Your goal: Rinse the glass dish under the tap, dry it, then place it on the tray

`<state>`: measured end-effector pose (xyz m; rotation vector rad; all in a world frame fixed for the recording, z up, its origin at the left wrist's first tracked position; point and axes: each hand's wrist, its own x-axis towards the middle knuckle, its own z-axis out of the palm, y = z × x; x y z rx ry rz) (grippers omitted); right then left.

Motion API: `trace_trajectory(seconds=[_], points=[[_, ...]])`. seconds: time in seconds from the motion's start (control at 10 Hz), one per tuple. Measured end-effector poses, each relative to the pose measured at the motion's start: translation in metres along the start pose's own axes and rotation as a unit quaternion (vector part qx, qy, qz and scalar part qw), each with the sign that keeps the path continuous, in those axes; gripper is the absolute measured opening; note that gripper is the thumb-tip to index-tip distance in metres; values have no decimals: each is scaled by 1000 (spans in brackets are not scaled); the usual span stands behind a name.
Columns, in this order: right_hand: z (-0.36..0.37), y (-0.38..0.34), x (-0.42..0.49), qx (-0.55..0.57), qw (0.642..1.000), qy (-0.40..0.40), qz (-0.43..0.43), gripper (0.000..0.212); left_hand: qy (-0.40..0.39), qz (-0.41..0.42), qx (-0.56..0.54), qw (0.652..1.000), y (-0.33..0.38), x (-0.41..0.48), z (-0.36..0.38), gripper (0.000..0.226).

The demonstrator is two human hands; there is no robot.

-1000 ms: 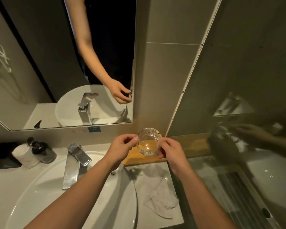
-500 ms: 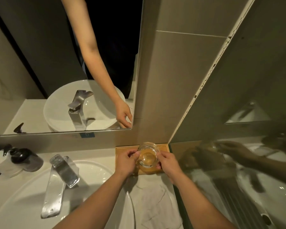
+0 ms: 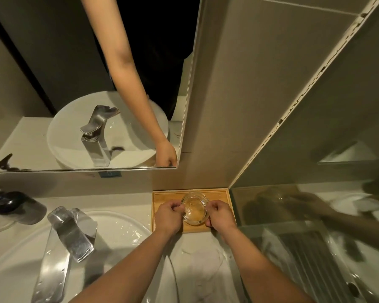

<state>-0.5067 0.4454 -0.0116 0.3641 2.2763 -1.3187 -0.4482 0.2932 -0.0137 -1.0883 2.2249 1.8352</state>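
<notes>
Both hands grip the dish [image 3: 194, 212] by opposite sides of its rim: the left hand [image 3: 169, 216] pinches one edge with thumb and fingers, the right hand [image 3: 221, 216] the other. A two-sided hold like this suits smooth, heavy glass, which would slip easily from a single pinch, and it keeps the dish level and mouth-up as it goes down. The dish sits over the middle of the tray [image 3: 162, 196], a shallow wooden one pushed into the wall corner; whether its base touches the wood yet I cannot tell, since the clear glass only shows the tray's colour through it. Just in front of the tray lies a white cloth [image 3: 204, 259], near enough to serve for drying. Left of the tray are the basin [image 3: 123, 232] and the tap [image 3: 69, 235], with no water visibly running. Judging by this layout, rinsing and drying look done and the placing step is nearly complete. What remains is to let the base settle flat, then open both grips outward without dragging the dish toward the tray's raised edge.
</notes>
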Motion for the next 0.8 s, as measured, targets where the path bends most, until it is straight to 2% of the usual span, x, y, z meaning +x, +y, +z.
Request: trace_trajectory(seconds=[0.5,0.6,0.7,0.8], points=[[5,6,0,-41,999,5,-11,28,-2,-19,22,1000,-4,5,3,19],[5,3,-5,-68,997,1,-23,35,-4,-5,58,998,3,-2,1,31],[3,-1,-14,-139,988,23,-63,45,20,57,119,991,13,-14,-7,44],[-2,-14,-37,-230,963,75,-118,50,65,140,153,976,25,-32,-21,43]])
